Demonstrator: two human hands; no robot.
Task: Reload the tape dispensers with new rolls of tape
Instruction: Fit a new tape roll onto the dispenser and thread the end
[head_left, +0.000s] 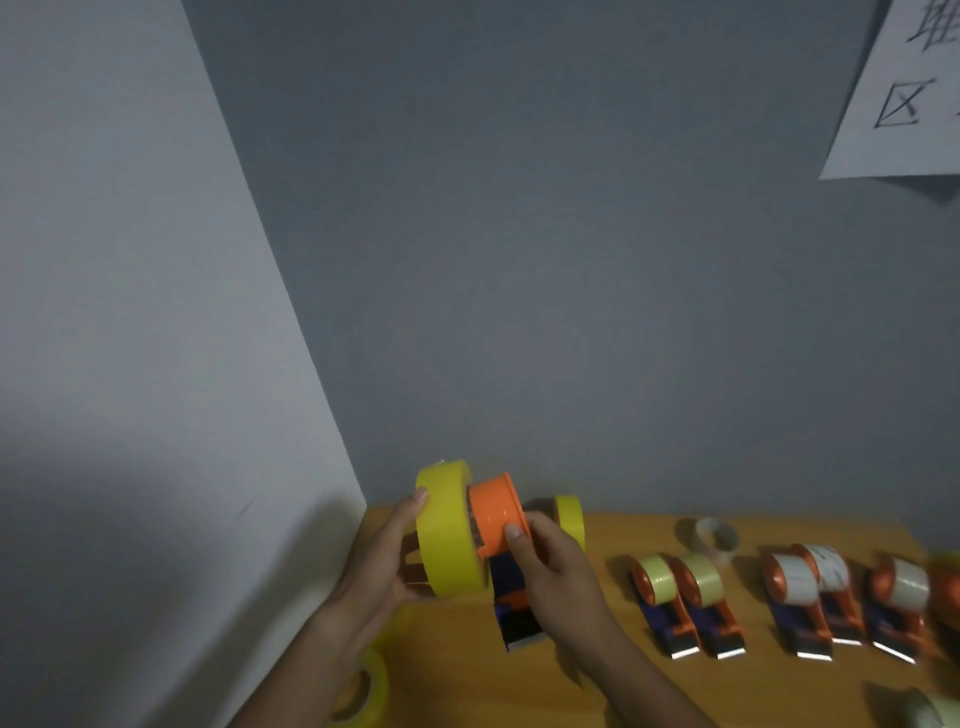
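The left hand (382, 566) grips the yellow tape roll (447, 530), fingers curled around its rim. The right hand (550, 577) holds the dispenser (501, 525), thumb pressed on its orange spool.

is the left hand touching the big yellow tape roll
Touching. The head view shows the left hand gripping the yellow tape roll, a fingertip lying on its rim and the thumb below.

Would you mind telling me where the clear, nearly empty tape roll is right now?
In the head view the clear roll stands on the wooden table by the grey wall, right of centre, behind the row of loaded dispensers.
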